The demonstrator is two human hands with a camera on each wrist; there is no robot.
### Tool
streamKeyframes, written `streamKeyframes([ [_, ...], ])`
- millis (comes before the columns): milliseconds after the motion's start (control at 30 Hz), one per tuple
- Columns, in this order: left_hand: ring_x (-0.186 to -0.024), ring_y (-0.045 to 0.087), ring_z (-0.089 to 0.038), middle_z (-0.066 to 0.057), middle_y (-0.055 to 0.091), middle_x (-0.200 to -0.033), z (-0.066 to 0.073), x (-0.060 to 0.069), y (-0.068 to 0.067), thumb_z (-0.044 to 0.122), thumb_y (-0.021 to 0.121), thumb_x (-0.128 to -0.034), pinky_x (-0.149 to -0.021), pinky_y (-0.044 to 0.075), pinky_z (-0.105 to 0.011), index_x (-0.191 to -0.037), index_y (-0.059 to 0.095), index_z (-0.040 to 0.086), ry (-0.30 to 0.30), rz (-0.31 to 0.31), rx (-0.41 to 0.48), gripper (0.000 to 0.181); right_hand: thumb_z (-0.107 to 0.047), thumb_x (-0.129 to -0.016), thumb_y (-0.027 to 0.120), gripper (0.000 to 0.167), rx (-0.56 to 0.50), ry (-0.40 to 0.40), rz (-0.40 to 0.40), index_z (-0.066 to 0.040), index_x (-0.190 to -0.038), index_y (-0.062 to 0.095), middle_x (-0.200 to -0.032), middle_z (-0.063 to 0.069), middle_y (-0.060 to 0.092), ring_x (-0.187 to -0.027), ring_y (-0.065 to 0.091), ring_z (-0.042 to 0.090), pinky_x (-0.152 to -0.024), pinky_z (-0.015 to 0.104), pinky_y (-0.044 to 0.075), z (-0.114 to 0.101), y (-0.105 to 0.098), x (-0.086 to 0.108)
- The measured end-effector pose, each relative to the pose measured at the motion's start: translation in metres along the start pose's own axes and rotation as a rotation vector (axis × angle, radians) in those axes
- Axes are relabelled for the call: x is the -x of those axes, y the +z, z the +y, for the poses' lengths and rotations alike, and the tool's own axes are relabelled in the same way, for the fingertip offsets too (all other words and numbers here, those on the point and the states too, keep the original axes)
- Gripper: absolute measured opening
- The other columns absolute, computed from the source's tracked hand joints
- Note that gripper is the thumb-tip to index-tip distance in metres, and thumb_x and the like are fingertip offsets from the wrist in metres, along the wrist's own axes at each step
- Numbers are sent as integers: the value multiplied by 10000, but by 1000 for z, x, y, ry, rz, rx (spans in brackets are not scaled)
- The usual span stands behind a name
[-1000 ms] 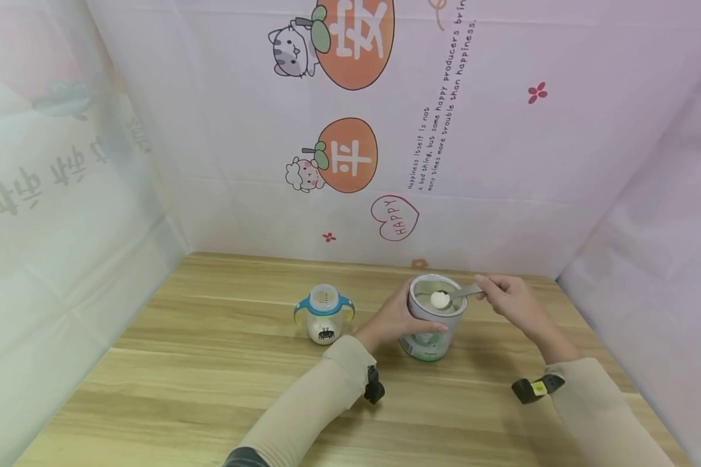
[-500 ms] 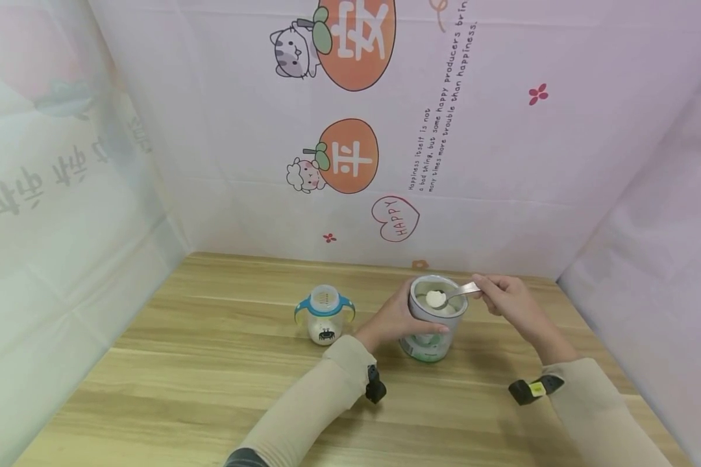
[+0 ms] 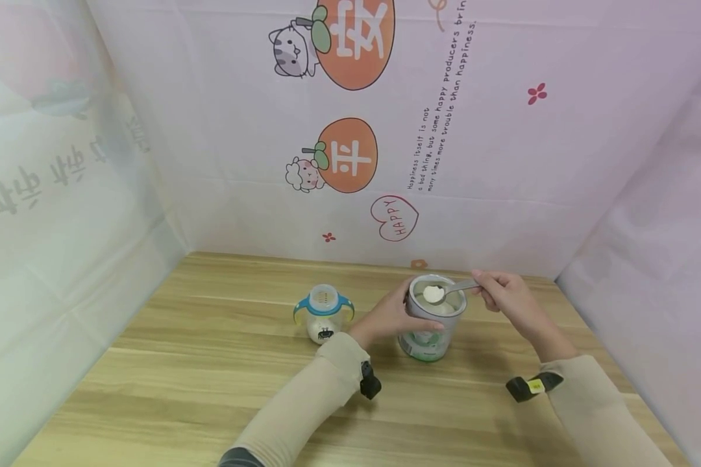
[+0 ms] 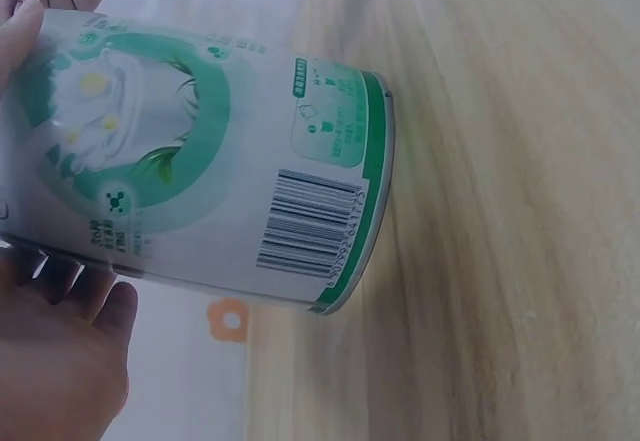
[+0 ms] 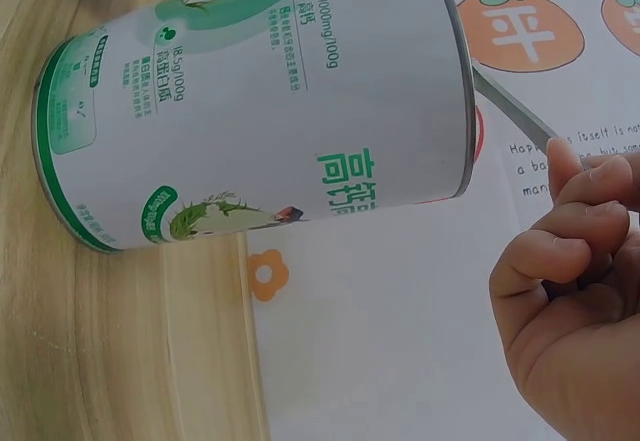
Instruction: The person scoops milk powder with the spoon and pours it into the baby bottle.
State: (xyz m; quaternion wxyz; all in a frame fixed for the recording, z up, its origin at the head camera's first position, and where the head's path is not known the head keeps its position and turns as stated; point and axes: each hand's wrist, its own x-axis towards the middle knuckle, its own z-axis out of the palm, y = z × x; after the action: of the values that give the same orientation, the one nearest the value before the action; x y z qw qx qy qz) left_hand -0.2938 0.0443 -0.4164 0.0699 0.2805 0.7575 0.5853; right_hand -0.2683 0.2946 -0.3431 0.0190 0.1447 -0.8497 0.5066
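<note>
Shifted toward ten o'clock in the can [image 3: 428, 345], which a curled left hand [image 3: 394, 316] grips at three o'clock from the bottle [image 3: 324, 320], a spoon [image 3: 464, 285] pinched by the right hand [image 3: 511, 301] carries powder [image 3: 432, 294]; holding it level should limit spills.

Soft shadows fall across the brightly lit table [image 3: 181, 389], while the left wrist view looks dimmer, hazier.

Left fingers [image 3: 425, 325] round a tin [image 3: 432, 347] — right fingers [image 3: 488, 283] on a spoon [image 3: 463, 285] of pale powder [image 3: 433, 294] — two-handled bottle [image 3: 324, 314] nearby
</note>
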Motion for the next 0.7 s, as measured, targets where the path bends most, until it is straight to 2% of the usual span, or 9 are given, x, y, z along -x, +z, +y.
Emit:
streamKeyframes([
  [133,-1300,456,-74,144,510,-1389,1,0,-3,304,899,-765,-1109,345,-425,-1510,370,288,14,5,-16,914,-387,-1069,481,463,-3,-1,-3,19,-907,632,-589,-24,402,-530,370,203,-586,344,374,-3,1,0],
  [300,-1344,424,-102,150,494,-1410,2,0,-7,314,894,-770,-1125,321,-501,-1516,362,331,15,-3,-16,916,-371,-1073,476,453,-13,-20,-1,19,-903,630,-590,-19,405,-526,357,223,-575,339,366,-4,0,0],
  [400,-1378,398,-131,153,464,-1449,4,2,-10,367,891,-766,-1119,325,-525,-1521,352,356,-9,-3,-32,928,-368,-1073,478,449,-22,-25,3,16,-896,632,-586,-17,407,-522,356,219,-573,356,361,-5,1,0],
  [567,-1405,375,-154,148,408,-1512,6,6,-17,473,890,-730,-1116,332,-505,-1542,345,324,-52,23,-76,989,-386,-1068,483,450,-28,-24,7,1,-897,634,-590,-19,411,-534,370,209,-597,338,369,-7,3,-2],
  [700,-1414,366,-176,146,400,-1526,7,9,-23,535,883,-706,-1126,316,-497,-1531,369,336,-77,46,-79,992,-367,-1074,477,487,-46,-46,0,70,-921,627,-581,-14,403,-515,357,185,-578,339,366,-8,7,-4],
])
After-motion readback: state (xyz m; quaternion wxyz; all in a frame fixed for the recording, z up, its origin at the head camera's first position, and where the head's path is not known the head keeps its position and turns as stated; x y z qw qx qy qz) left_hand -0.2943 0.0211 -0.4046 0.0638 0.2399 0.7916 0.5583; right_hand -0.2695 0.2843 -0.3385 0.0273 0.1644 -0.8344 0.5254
